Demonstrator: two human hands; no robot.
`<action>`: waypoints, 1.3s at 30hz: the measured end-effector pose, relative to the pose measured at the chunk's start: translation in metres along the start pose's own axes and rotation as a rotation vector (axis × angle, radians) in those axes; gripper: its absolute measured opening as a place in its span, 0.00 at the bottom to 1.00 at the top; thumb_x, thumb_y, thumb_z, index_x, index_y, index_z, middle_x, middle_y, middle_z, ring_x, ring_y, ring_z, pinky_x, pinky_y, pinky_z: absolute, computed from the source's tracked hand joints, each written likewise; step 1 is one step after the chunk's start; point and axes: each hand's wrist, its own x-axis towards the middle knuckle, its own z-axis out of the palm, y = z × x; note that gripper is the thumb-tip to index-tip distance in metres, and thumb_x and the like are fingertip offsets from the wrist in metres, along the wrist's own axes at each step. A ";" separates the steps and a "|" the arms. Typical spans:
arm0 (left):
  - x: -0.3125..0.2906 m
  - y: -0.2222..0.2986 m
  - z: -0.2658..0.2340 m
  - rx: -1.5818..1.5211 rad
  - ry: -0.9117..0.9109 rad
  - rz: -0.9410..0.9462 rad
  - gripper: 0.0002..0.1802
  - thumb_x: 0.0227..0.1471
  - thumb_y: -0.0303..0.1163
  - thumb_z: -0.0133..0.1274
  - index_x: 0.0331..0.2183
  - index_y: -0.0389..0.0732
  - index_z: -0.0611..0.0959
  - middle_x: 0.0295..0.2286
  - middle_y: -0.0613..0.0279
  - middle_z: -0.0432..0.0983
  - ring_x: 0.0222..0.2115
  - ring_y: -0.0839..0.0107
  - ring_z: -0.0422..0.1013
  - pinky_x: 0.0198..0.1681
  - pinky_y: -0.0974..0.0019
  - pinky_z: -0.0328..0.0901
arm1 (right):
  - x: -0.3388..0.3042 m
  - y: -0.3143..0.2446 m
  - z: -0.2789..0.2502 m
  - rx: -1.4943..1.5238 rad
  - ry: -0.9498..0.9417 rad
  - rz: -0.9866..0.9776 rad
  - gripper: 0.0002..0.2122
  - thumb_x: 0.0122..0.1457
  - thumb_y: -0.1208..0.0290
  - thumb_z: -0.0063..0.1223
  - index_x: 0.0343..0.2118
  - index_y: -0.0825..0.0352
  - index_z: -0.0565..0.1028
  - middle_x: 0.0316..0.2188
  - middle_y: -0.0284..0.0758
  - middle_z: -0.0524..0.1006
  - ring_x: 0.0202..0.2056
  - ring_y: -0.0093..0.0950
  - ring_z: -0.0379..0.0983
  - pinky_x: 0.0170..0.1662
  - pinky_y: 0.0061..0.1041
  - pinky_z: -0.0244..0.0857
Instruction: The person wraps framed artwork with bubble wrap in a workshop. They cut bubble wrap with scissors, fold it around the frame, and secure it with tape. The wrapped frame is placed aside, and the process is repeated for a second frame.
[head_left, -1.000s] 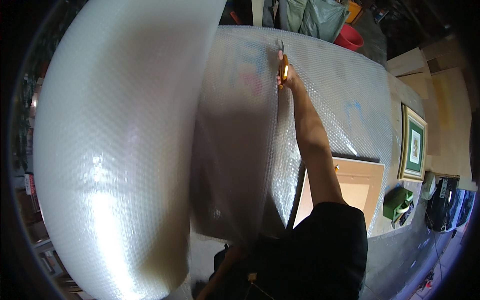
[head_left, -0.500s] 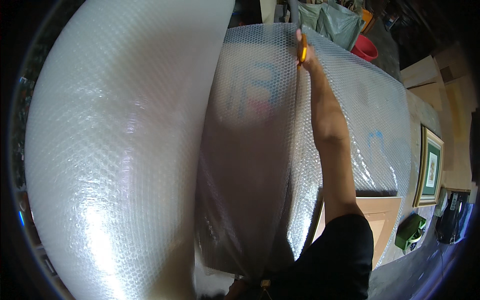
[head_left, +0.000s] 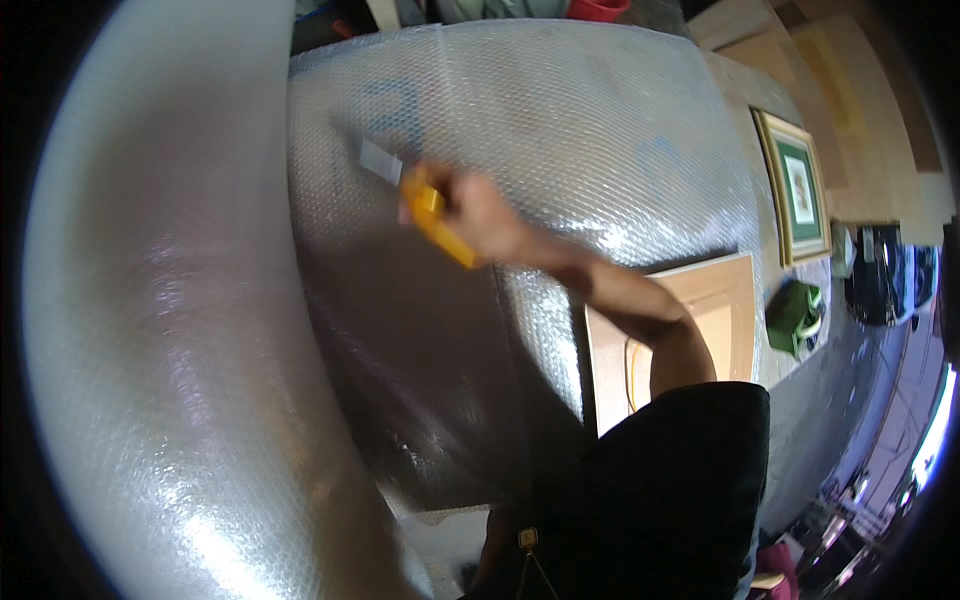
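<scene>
My right hand [head_left: 475,210] is closed round the yellow handle of a utility knife [head_left: 428,205], its wide pale blade blurred by motion. The knife is over the sheet of bubble wrap [head_left: 580,110] that covers the table. On my left a huge roll of bubble wrap [head_left: 170,250] fills that side. Under my right forearm, a light wooden picture frame [head_left: 725,310] lies on the wrap, with a cord or wire on it. Only a sliver of skin, perhaps my left arm, shows at the lower edge; my left hand is out of sight.
To the right lie a framed picture [head_left: 795,185] with a green mat, a green object [head_left: 795,318] resembling a tape dispenser, and a shiny black bundle [head_left: 873,275]. Cardboard sheets [head_left: 860,110] stand at the far right. A red bucket [head_left: 600,8] is beyond the table's far edge.
My right hand has come from the far edge of the wrap back towards me and leftward with the knife. The view has shifted right, showing more of the floor there.
</scene>
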 end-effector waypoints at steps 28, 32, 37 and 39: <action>-0.104 0.032 0.089 -0.202 0.074 0.531 0.12 0.53 0.36 0.57 0.35 0.36 0.81 0.28 0.62 0.78 0.30 0.79 0.71 0.33 0.74 0.64 | -0.581 -0.067 -0.158 -0.346 0.667 0.754 0.15 0.52 0.63 0.59 0.35 0.72 0.79 0.32 0.44 0.80 0.33 0.33 0.78 0.38 0.29 0.71; -0.057 0.082 0.122 -0.417 0.172 0.477 0.28 0.50 0.43 0.59 0.47 0.34 0.75 0.39 0.56 0.77 0.41 0.68 0.72 0.44 0.69 0.64 | -0.612 -0.019 -0.233 -0.327 0.751 0.953 0.22 0.51 0.57 0.58 0.41 0.71 0.77 0.33 0.44 0.80 0.37 0.32 0.78 0.42 0.27 0.69; 0.020 0.108 0.138 -0.170 0.472 0.430 0.37 0.48 0.54 0.56 0.50 0.34 0.73 0.40 0.48 0.77 0.42 0.54 0.73 0.47 0.59 0.65 | -0.590 0.047 -0.289 -0.568 0.746 0.908 0.28 0.49 0.51 0.58 0.45 0.73 0.74 0.44 0.54 0.74 0.46 0.46 0.72 0.50 0.38 0.64; 0.016 0.143 0.152 -0.112 0.490 0.459 0.35 0.48 0.56 0.55 0.46 0.35 0.75 0.38 0.46 0.77 0.41 0.52 0.73 0.45 0.56 0.65 | -0.596 0.099 -0.318 -0.689 0.703 0.814 0.29 0.50 0.48 0.57 0.45 0.72 0.74 0.44 0.55 0.73 0.44 0.49 0.72 0.50 0.41 0.64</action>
